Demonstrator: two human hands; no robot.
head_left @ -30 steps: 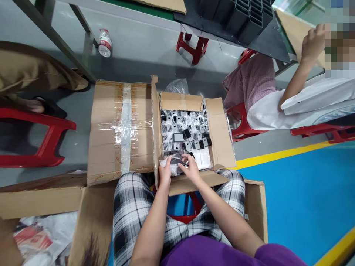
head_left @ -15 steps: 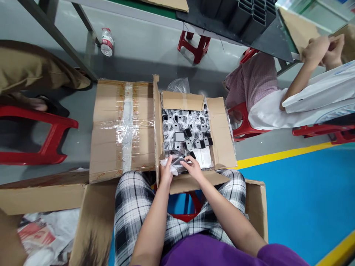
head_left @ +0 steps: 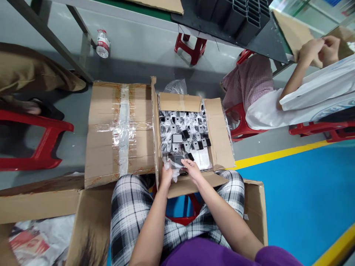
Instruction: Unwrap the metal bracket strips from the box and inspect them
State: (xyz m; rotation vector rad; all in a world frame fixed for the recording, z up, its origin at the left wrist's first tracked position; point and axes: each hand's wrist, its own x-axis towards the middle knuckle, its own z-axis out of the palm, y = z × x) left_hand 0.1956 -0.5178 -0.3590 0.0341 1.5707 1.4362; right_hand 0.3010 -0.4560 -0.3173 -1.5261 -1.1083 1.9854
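Observation:
Over the near end of an open cardboard box (head_left: pixel 222 138), both hands are closed on one clear plastic bag (head_left: pixel 175 173) with a dark flat piece (head_left: pixel 176 159) in it. My left hand (head_left: pixel 166 176) grips the bag's left side. On its right side, the thumb and fingers of my right hand (head_left: pixel 191 170) pinch the edge of the bag or the piece; which one I cannot make out. Inside the box lie several rows of small black and grey parts in clear wrap (head_left: pixel 181 125). A white flat sheet (head_left: pixel 202 159) shows beside my right fingers.
The box's wide taped flap (head_left: pixel 105 129) spreads out to the left. Another open carton (head_left: pixel 41 201) holding crumpled plastic stands at lower left. A co-worker (head_left: pixel 266 111) sits at right. Beyond are a bench with black trays (head_left: pixel 238 22) and a red stool (head_left: pixel 191 48).
The bag hangs slightly lower and more of the dark piece shows between my hands. Both hands have shifted a little nearer to me. The whole view has drifted slightly.

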